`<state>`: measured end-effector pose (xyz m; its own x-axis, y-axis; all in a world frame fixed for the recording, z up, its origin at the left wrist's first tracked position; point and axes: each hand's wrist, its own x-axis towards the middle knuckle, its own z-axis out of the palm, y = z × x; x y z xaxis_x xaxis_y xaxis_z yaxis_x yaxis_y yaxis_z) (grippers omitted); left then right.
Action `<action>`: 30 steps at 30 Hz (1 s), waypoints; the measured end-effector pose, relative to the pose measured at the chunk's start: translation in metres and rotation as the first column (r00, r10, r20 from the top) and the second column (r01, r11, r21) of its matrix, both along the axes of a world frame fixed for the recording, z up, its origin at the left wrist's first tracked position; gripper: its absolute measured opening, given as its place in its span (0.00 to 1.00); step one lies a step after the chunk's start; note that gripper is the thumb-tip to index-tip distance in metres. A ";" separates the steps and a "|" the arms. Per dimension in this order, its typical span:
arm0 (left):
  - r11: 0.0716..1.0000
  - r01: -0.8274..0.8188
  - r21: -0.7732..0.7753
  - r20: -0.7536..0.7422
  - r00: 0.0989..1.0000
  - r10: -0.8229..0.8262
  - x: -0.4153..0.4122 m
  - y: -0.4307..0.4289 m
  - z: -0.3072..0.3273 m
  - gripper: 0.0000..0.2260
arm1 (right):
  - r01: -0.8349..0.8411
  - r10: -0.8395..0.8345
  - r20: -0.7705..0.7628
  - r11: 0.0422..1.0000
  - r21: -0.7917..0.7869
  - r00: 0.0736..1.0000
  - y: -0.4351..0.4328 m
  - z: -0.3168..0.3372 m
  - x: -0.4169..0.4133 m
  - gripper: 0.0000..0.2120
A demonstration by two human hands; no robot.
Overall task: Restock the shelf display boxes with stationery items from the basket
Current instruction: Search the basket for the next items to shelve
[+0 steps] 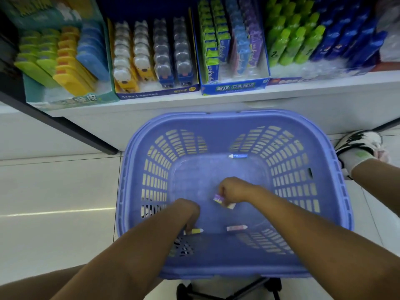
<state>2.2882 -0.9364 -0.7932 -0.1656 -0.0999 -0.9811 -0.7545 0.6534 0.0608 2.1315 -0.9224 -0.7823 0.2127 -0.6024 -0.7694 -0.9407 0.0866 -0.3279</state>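
Stationery items point(237, 228), small sleeved erasers, lay loose in the basket point(233, 122), where the right hand point(232, 191) pinched a purple eraser point(219, 199) and the left hand point(190, 215) touched a yellow eraser point(196, 231), grip indiscernible; light and stiff, each seemed best pinched across its sleeve.

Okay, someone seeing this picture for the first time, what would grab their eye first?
The big lilac basket fills the middle, with both hands down inside it: the right hand pinches a small purple item, the left hand reaches a yellow item. Above it, brightly coloured display boxes crowd the white shelf.
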 end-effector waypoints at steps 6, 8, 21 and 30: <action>0.980 -0.199 0.024 -0.053 0.978 0.200 0.001 -0.012 0.018 0.07 | 0.256 -0.249 0.091 0.964 -0.066 0.964 -0.007 0.026 -0.035 0.08; 0.898 -0.426 0.106 -0.093 0.895 0.436 -0.002 -0.025 0.030 0.07 | 0.425 -0.402 0.252 0.904 -0.046 0.880 -0.009 0.040 -0.041 0.11; 0.365 -0.825 0.432 -0.795 -0.156 0.587 -0.003 -0.067 0.186 0.07 | 0.896 -0.231 0.891 0.317 -0.310 0.390 -0.045 0.209 -0.059 0.12; 0.218 -0.733 0.644 -0.731 -0.506 0.458 -0.014 -0.059 0.212 0.05 | 0.595 -0.272 0.539 0.209 -0.776 0.797 -0.096 0.229 -0.087 0.07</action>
<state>2.2744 -0.9957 -0.5813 -0.2889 -0.9432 -0.1643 -0.0698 -0.1504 0.9862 2.0449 -1.0182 -0.5537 -0.2646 -0.9063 0.3296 -0.7309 -0.0345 -0.6816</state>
